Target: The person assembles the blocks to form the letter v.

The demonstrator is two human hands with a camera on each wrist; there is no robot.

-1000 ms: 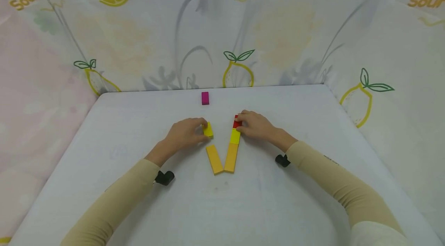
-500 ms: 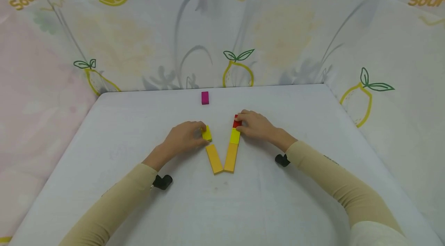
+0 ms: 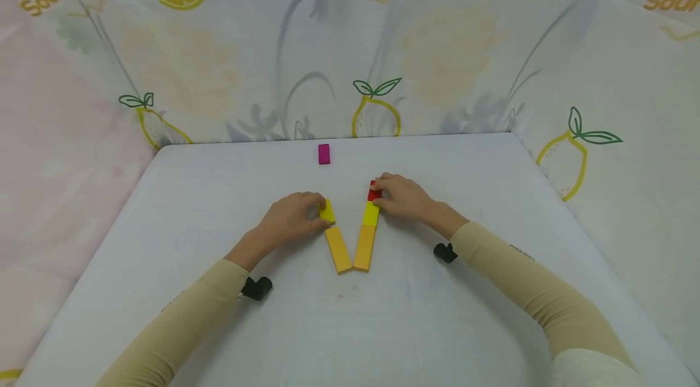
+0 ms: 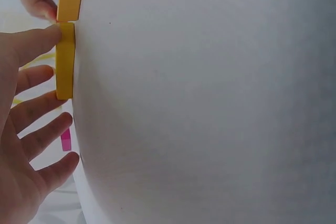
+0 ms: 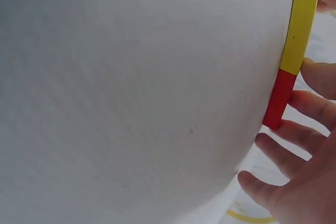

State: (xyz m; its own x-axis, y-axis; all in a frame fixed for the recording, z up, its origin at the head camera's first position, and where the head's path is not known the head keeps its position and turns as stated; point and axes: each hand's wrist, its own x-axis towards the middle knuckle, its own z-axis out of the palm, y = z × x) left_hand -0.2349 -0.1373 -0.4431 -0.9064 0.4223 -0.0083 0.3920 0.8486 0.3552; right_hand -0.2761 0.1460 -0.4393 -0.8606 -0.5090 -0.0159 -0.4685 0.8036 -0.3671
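Fingers [image 4: 39, 109] of the left hand [image 3: 292, 218] are pinched on a small yellow rectangular block [image 3: 327, 211], placed just beyond an orange rectangular block [image 3: 338, 251] on the white counter [image 3: 339, 332]; a red rectangular block [image 3: 373, 193] is held by the right hand [image 3: 406, 197].

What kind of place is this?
Maybe a little indoor play or filming corner: a white table, a lemon-print backdrop behind it, and coloured blocks laid out in a V.

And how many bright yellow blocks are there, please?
2: one yellow block held in the left hand; another yellow block between the red block and an orange block. None seems hidden.
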